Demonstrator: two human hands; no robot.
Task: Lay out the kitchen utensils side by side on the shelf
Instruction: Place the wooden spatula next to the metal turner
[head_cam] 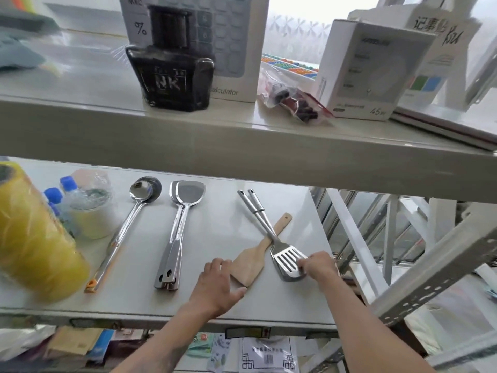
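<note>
On the grey shelf (215,230) lie a steel ladle (126,224) at the left and stacked steel turners (177,227) beside it. Further right a wooden spatula (258,251) lies crossed under steel slotted spatulas (282,254), whose two handles point away. My left hand (217,286) grips the wooden spatula's blade at its near end. My right hand (317,265) pinches the right edge of the slotted blade.
A yellow roll (35,238), tape rolls and blue-capped bottles (64,189) crowd the shelf's left end. The upper shelf (242,141) overhangs, carrying an ink bottle (172,65) and boxes. A metal rack post (435,275) slants at the right.
</note>
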